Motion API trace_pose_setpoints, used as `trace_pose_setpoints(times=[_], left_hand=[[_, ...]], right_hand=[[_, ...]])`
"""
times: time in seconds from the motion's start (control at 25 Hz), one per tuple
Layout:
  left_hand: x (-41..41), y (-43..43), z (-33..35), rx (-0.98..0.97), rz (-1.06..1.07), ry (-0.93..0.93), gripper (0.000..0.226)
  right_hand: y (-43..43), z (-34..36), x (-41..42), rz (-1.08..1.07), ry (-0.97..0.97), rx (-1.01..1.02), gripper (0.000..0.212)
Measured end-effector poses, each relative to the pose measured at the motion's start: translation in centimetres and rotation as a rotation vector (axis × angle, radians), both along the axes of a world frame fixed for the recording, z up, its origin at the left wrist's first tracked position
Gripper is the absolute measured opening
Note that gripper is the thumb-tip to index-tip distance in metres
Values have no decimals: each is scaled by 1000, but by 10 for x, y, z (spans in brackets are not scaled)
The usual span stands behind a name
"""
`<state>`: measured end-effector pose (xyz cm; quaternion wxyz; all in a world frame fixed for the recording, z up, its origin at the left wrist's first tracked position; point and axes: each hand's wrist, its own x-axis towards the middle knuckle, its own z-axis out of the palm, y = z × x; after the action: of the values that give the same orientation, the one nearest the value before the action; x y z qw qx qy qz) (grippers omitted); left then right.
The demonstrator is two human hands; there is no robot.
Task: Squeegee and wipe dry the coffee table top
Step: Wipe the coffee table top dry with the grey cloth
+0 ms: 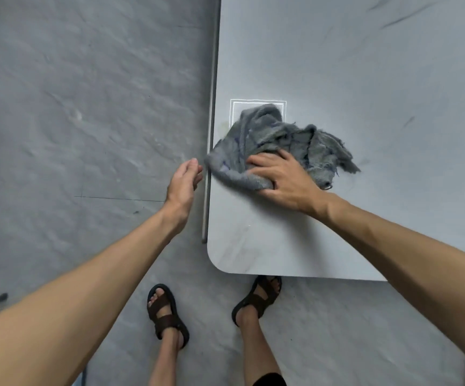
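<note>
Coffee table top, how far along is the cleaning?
No squeegee is in view, so squeegeeing may be done. In hand: the right hand presses the cloth at the left edge of the table near the corner; the left hand hovers empty beside it. Left: the far top; its dryness cannot be told.

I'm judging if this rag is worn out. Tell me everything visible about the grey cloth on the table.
The grey cloth looks like worn terry, with frayed edges and blue threads. It lies crumpled on the pale table top by its left edge, covering part of a white rectangular outline. The right hand presses on it.
</note>
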<state>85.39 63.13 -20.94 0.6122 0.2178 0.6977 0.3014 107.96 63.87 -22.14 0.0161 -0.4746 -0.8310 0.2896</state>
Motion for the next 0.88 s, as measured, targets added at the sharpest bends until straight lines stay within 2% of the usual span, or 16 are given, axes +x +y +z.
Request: trace_pose_setpoints(times=[0.08, 0.16, 0.2, 0.28, 0.36, 0.4, 0.48, 0.64, 0.76, 0.88], left_hand=[[0, -4, 1, -15, -8, -35, 21], [-1, -7, 1, -4, -34, -30, 20], [-1, -9, 1, 7, -43, -22, 19], [-2, -12, -1, 21, -51, -12, 20], [-2, -14, -2, 24, -40, -8, 24], [-2, -16, -4, 22, -40, -3, 24], [-3, -19, -7, 9, -62, 36, 30], [0, -27, -6, 14, -204, 281, 58], [20, -41, 5, 139, -469, 542, 62], [45, -51, 10, 261, -772, 652, 58]], right_hand=[[-1, 6, 0, 249, -86, -61, 53], [0, 13, 1, 310, -80, -111, 53], [-1, 14, 0, 217, -18, -88, 52], [-3, 11, -8, -238, 53, 53, 59], [-5, 4, -32, -709, -90, 40, 80], [-8, -1, -47, -784, -195, 9, 89], [-20, -14, -73, -699, -299, 52, 92], [-50, -30, -66, -290, -188, 329, 67], [-53, -30, -27, 42, -126, 354, 59], [-47, -25, 20, 270, -135, 314, 58]])
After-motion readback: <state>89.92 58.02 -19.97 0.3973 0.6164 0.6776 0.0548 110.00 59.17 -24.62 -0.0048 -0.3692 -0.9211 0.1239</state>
